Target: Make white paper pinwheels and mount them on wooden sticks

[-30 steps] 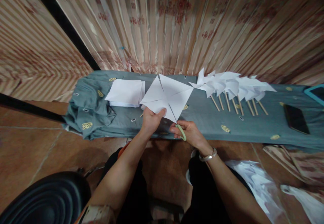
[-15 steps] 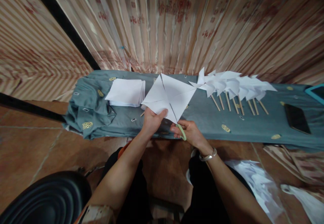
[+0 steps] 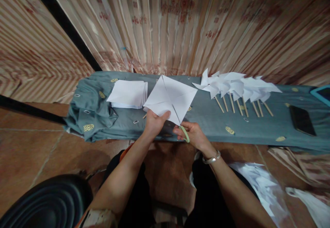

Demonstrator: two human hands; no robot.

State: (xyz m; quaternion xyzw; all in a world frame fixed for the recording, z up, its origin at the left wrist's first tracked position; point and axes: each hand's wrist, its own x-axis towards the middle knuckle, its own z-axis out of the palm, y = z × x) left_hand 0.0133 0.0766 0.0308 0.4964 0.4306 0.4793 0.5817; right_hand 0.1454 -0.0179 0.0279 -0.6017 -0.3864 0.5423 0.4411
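Teal cloth (image 3: pixel 211 121) covers the bench. Left hand (image 3: pixel 154 123) pinches a creased paper square (image 3: pixel 171 99) above it; right hand (image 3: pixel 193 135) grips green-handled scissors (image 3: pixel 184 133). Paper judged light, floppy, tearable: hold near uncut edge.

White paper square (image 3: pixel 170 99), pale green scissors (image 3: pixel 185 134), grey-green cloth (image 3: pixel 211 120) with yellow oval motifs.

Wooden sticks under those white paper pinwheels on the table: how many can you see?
7 thin wooden sticks show, side by side on the grey-green patterned cloth, right of the hands, each poking out from beneath the overlapping white paper pinwheels. The paper may hide more.
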